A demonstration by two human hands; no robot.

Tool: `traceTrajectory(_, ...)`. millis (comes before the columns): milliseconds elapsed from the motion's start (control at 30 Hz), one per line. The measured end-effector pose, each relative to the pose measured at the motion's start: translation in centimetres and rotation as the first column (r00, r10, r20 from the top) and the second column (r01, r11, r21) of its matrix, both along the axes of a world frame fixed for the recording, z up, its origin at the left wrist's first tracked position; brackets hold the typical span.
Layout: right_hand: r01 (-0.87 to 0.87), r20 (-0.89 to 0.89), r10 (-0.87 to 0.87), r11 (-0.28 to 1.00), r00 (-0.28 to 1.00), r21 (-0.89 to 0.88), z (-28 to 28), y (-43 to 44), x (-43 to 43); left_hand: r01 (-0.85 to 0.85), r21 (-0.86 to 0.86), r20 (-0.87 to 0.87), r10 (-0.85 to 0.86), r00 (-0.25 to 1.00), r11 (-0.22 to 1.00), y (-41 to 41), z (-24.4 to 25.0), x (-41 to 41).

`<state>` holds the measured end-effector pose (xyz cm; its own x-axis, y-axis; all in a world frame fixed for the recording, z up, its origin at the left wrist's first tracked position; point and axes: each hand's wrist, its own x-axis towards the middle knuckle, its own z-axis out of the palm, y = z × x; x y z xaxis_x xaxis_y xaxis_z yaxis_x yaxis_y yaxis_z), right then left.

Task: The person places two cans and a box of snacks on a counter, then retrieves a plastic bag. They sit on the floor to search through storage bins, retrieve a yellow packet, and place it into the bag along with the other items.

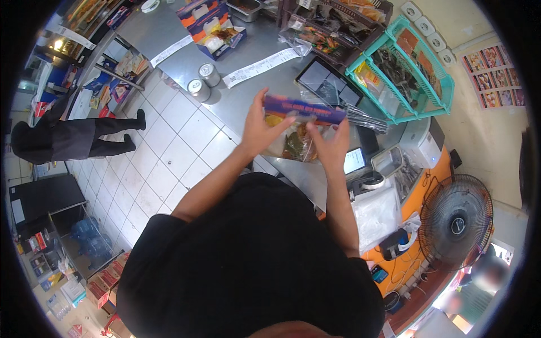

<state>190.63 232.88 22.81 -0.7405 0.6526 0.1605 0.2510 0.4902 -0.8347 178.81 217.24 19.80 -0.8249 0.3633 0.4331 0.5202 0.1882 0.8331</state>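
My left hand (255,133) and my right hand (331,143) hold a purple and orange cardboard food box (304,107) between them, above the steel counter. Its near side shows food (298,141) behind transparent plastic, partly covered by my fingers and thumbs. Motion blurs the box's print. Beyond it on the counter, a second printed box (219,38) stands with its lid up, showing rice and browned food. Two silver drink cans (198,89) stand to the left, beside a long printed paper receipt (262,67). A tablet (329,80) lies behind the held box, close to my right hand.
Wrapped cutlery (365,119) and a lit phone (354,160) lie at the right. A turquoise basket (401,112) holds packets. White plastic bags (376,215) and a black fan (457,226) are nearer me. Another person (72,137) stands on the tiled floor at left.
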Motion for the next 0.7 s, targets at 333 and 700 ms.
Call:
traceTrajectory(333,-0.026,-0.280,0.009,0.998,0.960,-0.056,-1.0,2.4,0.2,0.154,0.094,0.097,-0.163,0.982,0.984,-0.5,2.1,-0.2)
traceTrajectory(700,0.037,-0.199,-0.020,0.996,0.980,0.079,-0.9,2.2,-1.0,0.048,-0.013,0.011,-0.048,0.999,0.999,-1.1,1.9,-0.6)
